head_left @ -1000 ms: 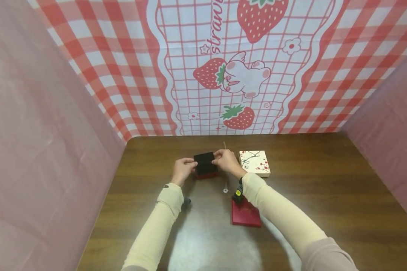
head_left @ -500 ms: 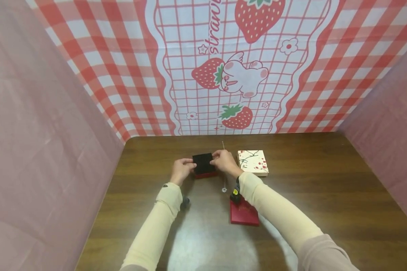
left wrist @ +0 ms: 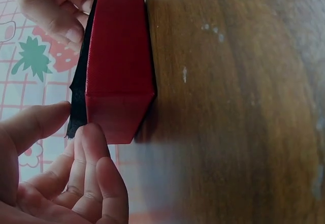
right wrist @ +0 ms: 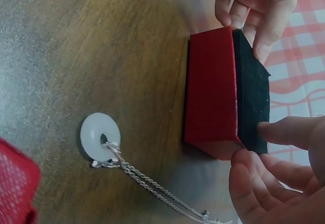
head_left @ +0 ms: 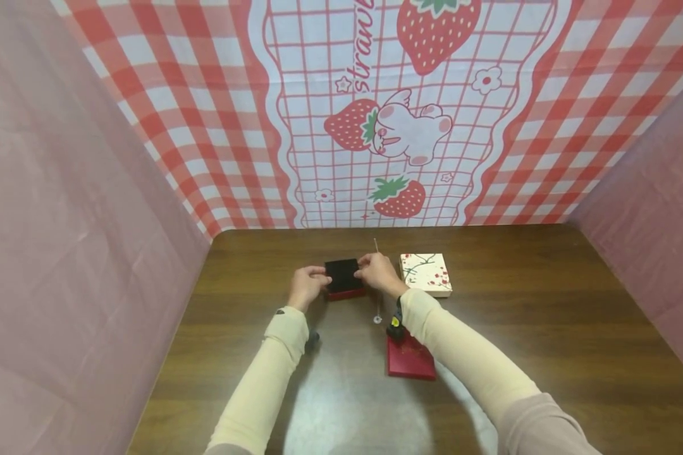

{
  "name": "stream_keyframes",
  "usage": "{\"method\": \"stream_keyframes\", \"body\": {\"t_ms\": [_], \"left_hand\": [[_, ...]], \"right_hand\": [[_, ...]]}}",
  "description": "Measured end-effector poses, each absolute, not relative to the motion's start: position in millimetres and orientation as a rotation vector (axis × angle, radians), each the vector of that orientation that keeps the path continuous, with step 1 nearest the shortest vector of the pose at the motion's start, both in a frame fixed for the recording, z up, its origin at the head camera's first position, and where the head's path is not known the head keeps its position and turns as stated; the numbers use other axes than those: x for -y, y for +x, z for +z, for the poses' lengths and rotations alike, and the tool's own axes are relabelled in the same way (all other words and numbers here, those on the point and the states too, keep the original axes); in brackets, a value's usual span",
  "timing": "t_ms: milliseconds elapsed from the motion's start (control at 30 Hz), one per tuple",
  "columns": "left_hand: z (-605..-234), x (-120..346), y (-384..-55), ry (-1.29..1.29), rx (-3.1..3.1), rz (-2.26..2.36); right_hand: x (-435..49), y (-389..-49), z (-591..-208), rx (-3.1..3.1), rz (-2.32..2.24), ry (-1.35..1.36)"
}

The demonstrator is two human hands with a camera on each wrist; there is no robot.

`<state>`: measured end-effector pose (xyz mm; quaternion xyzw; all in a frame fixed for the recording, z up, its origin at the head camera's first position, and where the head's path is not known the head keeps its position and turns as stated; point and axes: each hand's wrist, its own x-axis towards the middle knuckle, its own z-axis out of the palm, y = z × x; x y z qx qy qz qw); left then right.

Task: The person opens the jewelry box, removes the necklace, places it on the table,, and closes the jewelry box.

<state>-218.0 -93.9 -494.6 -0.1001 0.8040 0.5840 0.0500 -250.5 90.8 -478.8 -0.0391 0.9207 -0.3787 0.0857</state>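
A small red box stands on the table with a black fabric-like pad at its top. From the left side my left hand pinches the pad's edge, thumb on the black face and fingertips by the box wall. My right hand pinches the opposite edge the same way. In the right wrist view the pad stands slightly proud of the red rim, with one corner raised. A necklace with a white ring-shaped pendant and a silver chain lies beside the box, partly under my right hand.
A cream box with a red blossom print stands right of my right hand. The flat red lid lies nearer, partly under my right wrist. A checked strawberry cloth hangs behind the table.
The black pad sits a little lower in the red box than a second ago. Both hands keep hold of its edges and have hardly moved.
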Motion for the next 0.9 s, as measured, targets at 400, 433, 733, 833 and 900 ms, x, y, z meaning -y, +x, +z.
{"method": "stream_keyframes", "body": {"t_ms": [400,433,733,833,900], "left_hand": [[-492.1,95.3,-218.9,-0.08,-2.717,1.578],[-492.3,95.2,-219.2,-0.053,-2.737,1.545],[-497.2,92.8,-218.2,0.04,-2.823,1.208],[-499.1,90.9,-218.3,0.052,-2.848,1.128],[-499.6,88.8,-219.2,0.063,-2.857,1.089]], "right_hand": [[-92.9,-249.4,-476.0,-2.813,-1.039,-0.33],[-93.0,-249.4,-476.3,-2.812,-1.021,-0.354],[-91.0,-248.3,-480.5,-2.815,-0.887,-0.419],[-90.6,-248.2,-482.4,-2.817,-0.879,-0.416],[-90.7,-248.2,-483.8,-2.83,-0.856,-0.409]]}}
